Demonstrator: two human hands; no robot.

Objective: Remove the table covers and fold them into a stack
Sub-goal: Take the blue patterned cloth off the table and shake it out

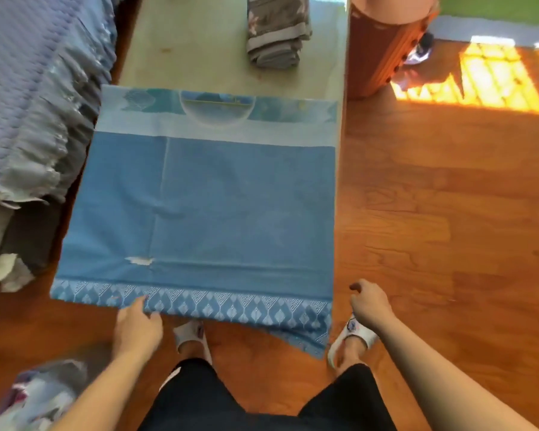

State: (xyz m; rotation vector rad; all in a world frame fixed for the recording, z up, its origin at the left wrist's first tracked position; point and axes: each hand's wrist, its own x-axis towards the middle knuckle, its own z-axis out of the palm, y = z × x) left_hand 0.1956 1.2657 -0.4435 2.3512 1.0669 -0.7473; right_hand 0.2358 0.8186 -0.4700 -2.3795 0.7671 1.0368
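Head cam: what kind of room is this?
Likely a home bedroom: a bed with a quilted blue cover beside a long table, wooden floor, folded grey cloths stacked on the table.

Blue woven cloth table cover (212,206): matt, mostly smooth, faint creases, diamond-pattern woven border at near edge, small frayed tear near the left. Pale beige bench (187,48) top: matt, slightly stained. Folded grey patterned cloth stack (276,32): soft, matt. Orange-brown wood floor (433,228): glossy, visible grain, reflects sunlight. Blue quilted bed cover (22,73): textured stitching, ruffled satin-like edge. White slippers (352,334): smooth, plastic-looking.
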